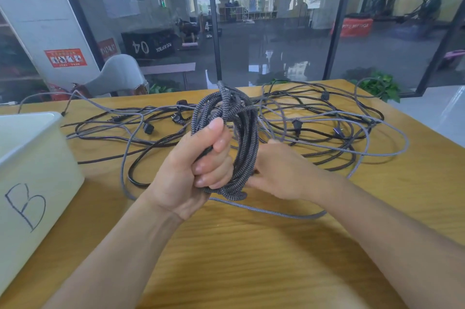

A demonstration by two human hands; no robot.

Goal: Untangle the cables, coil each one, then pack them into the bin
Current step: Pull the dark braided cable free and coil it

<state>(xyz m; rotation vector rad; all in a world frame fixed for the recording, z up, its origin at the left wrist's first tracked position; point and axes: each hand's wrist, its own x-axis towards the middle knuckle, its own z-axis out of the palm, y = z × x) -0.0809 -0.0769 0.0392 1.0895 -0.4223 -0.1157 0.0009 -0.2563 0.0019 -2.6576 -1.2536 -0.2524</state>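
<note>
My left hand [193,170] grips a coil of dark braided cable [245,132], held upright above the wooden table [251,246]. My right hand [284,170] sits just behind and to the right of the coil, its fingers partly hidden by it, touching the coil's lower side. A loose end of grey braided cable [276,213] trails from under the coil toward the right. Behind the coil lies a tangle of black and grey cables [327,127] with several plugs. The white bin [30,170], marked with a letter B, stands at the left edge.
A grey chair [118,75] stands beyond the far table edge, in front of a glass wall. A green plant [380,85] sits past the far right corner. Bare wood lies between me and the coil.
</note>
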